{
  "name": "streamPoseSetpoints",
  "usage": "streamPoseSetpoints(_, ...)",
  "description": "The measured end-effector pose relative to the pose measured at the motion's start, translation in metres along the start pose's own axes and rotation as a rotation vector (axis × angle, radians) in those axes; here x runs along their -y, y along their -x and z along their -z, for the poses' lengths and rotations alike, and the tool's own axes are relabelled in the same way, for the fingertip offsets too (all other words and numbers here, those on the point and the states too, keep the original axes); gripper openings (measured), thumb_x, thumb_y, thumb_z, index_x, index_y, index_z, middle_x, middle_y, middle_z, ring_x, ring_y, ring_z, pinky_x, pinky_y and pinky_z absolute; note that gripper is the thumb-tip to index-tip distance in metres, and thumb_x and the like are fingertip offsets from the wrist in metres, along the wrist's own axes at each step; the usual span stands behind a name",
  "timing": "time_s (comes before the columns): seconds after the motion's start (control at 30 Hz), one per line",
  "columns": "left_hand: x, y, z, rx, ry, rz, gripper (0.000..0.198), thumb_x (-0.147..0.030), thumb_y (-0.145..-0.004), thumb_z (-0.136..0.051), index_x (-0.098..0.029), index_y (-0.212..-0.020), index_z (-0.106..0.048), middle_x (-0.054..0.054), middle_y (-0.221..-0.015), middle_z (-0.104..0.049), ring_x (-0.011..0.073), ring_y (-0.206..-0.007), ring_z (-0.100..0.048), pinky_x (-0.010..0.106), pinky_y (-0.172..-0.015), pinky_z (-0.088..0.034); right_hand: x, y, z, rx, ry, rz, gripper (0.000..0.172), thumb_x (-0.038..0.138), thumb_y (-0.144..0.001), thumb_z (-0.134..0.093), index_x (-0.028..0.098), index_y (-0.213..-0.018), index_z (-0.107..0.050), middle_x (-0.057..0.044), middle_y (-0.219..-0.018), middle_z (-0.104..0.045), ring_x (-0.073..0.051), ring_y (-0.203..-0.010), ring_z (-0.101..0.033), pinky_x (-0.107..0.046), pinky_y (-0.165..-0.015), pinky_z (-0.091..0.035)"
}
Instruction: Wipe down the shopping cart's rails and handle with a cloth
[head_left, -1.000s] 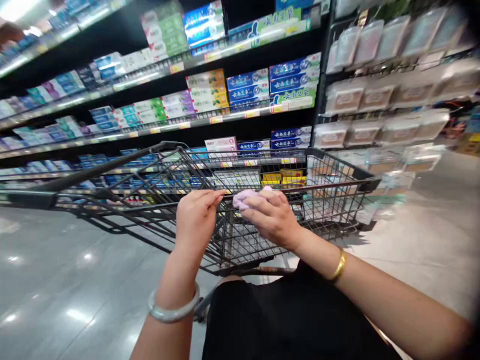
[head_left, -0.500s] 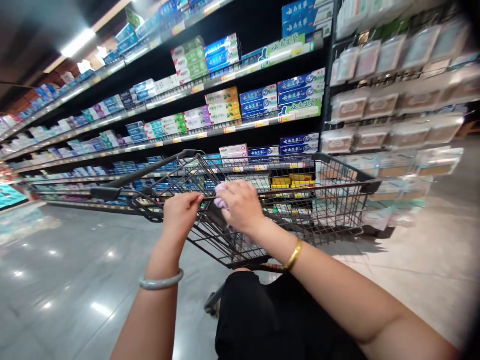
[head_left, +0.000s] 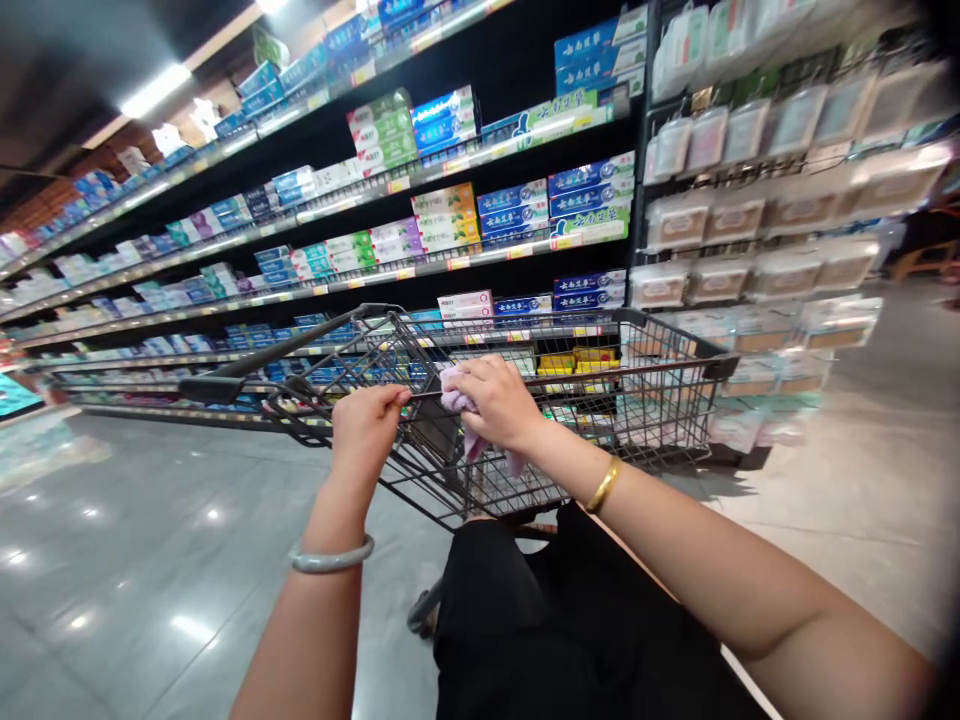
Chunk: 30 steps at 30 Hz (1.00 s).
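A dark wire shopping cart (head_left: 660, 395) stands side-on in front of me, its push handle (head_left: 214, 385) at the left. My left hand (head_left: 365, 428) is closed around the cart's top side rail, left of the middle. To its right, my right hand (head_left: 499, 402) grips a crumpled lilac cloth (head_left: 459, 390) and presses it on the same rail. Part of the cloth hangs down below the fingers inside the cart's side. The rail under the cloth is hidden. The cart's basket shows only bare wire where I can see into it.
Long shelves (head_left: 420, 265) behind the cart hold rows of boxed goods. Hanging clear packs (head_left: 739, 220) fill a rack at the right. My knees in black cloth (head_left: 517, 620) are close below the cart. Shiny grey floor tiles (head_left: 187, 540) spread out at the left.
My right hand has slid a little to the right along the rail with the cloth, and more of the cloth now hangs in sight. My left hand keeps its hold.
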<state>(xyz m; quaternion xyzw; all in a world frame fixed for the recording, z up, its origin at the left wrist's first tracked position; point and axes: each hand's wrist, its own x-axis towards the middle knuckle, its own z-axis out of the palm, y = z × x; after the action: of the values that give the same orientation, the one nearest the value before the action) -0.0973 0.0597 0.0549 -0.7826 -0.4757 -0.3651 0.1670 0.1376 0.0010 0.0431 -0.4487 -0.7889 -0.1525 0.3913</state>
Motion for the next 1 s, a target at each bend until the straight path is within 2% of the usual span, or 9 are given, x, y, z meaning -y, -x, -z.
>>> streamPoseSetpoints(0.13,0.003,0.003,0.004,0.001,0.020,0.009,0.038,-0.042,-0.096,-0.049,-0.024,-0.101,-0.081,0.006,-0.100,-0.081,0.0243,-0.096,-0.072,0.034,-0.087,-0.049,0.028,-0.017,-0.016,-0.005,0.009,0.015,0.034,0.025,-0.091,-0.062,0.024,-0.124,-0.064,-0.006,-0.134,-0.064,-0.027,-0.120,-0.047,-0.042,-0.098,-0.039)
streamPoseSetpoints(0.23,0.013,0.003,0.007,0.014,0.035,0.019,0.039,-0.042,-0.095,-0.048,-0.022,-0.103,-0.081,0.007,-0.102,-0.081,0.0246,-0.096,-0.072,0.033,-0.086,-0.050,0.044,-0.030,-0.024,0.029,0.007,0.016,0.032,0.028,-0.092,-0.062,0.023,-0.124,-0.064,-0.007,-0.132,-0.064,-0.027,-0.116,-0.048,-0.041,-0.093,-0.042)
streamPoseSetpoints(0.47,0.041,0.009,0.019,0.034,0.063,0.048,0.042,-0.047,-0.093,-0.048,-0.022,-0.100,-0.081,0.007,-0.101,-0.081,0.0246,-0.094,-0.072,0.033,-0.083,-0.051,0.054,-0.033,-0.026,0.048,-0.037,0.054,0.029,0.027,-0.093,-0.059,0.026,-0.122,-0.064,-0.005,-0.125,-0.066,-0.025,-0.110,-0.050,-0.038,-0.086,-0.043)
streamPoseSetpoints(0.6,0.056,0.016,0.030,0.035,0.050,0.069,0.040,-0.047,-0.092,-0.048,-0.025,-0.098,-0.081,0.006,-0.101,-0.081,0.0236,-0.094,-0.072,0.032,-0.083,-0.050,0.069,-0.039,-0.036,0.017,-0.025,0.070,0.030,0.027,-0.091,-0.062,0.023,-0.121,-0.064,-0.006,-0.125,-0.066,-0.026,-0.111,-0.050,-0.039,-0.088,-0.043)
streamPoseSetpoints(0.73,0.071,0.026,0.043,0.029,0.021,0.097,0.038,-0.046,-0.091,-0.050,-0.025,-0.098,-0.081,0.006,-0.099,-0.081,0.0241,-0.093,-0.072,0.032,-0.081,-0.050,0.079,-0.045,-0.043,0.052,-0.053,0.157,0.034,0.027,-0.090,-0.064,0.024,-0.124,-0.064,-0.006,-0.127,-0.065,-0.026,-0.112,-0.050,-0.039,-0.089,-0.044)
streamPoseSetpoints(1.0,0.087,0.044,0.061,-0.028,-0.066,0.153,0.038,-0.045,-0.093,-0.049,-0.024,-0.098,-0.081,0.008,-0.100,-0.080,0.0275,-0.096,-0.071,0.037,-0.085,-0.049,0.077,-0.045,-0.045,0.091,-0.153,0.137,0.034,0.021,-0.087,-0.066,0.025,-0.121,-0.065,-0.006,-0.128,-0.064,-0.024,-0.115,-0.049,-0.037,-0.096,-0.042)
